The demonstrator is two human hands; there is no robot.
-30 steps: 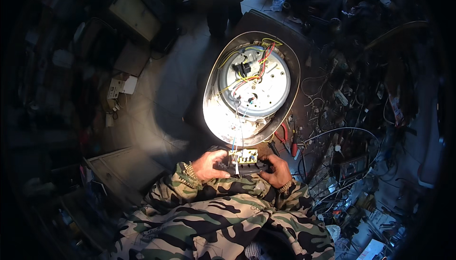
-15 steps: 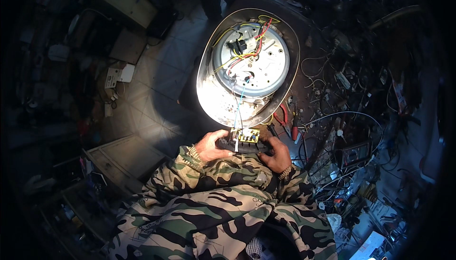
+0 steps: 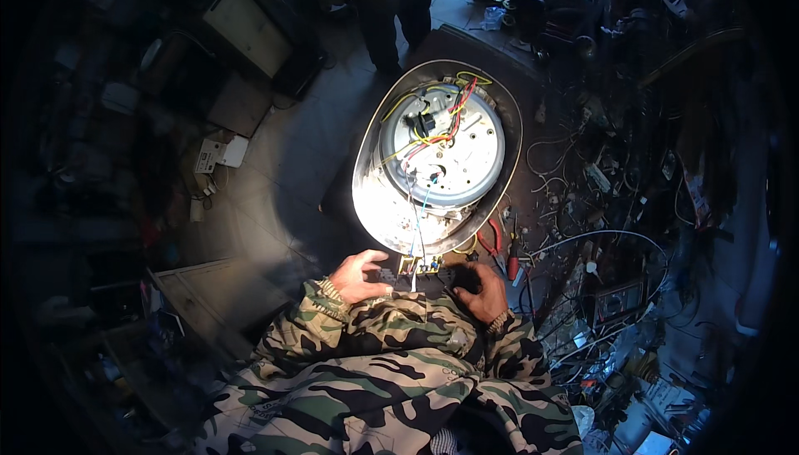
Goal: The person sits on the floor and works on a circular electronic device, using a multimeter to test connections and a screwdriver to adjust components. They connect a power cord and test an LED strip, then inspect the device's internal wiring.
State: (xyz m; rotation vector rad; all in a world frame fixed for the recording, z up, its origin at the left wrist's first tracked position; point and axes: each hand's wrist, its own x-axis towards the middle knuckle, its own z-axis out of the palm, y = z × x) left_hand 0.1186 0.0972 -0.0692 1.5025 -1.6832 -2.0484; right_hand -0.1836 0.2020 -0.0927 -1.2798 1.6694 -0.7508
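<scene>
Dim bench (image 3: 501, 61), bright metal pot (image 3: 473, 149), wires (image 3: 458, 112) across it!
Left hand (image 3: 359, 277), right hand (image 3: 483, 294): both half-open around the black case's (image 3: 447, 276) ends, firm grip or not I can't tell; circuit board (image 3: 428, 265) between.

My sleeves (image 3: 323, 307): loose, creased camouflage cloth, blotched tan, green and black. Each gathers into a ribbed tan cuff (image 3: 331, 292). My garment (image 3: 366, 393) repeats the pattern in broad folds, small dark printed marks among its blotches. My fingers (image 3: 371, 256): bare.
</scene>
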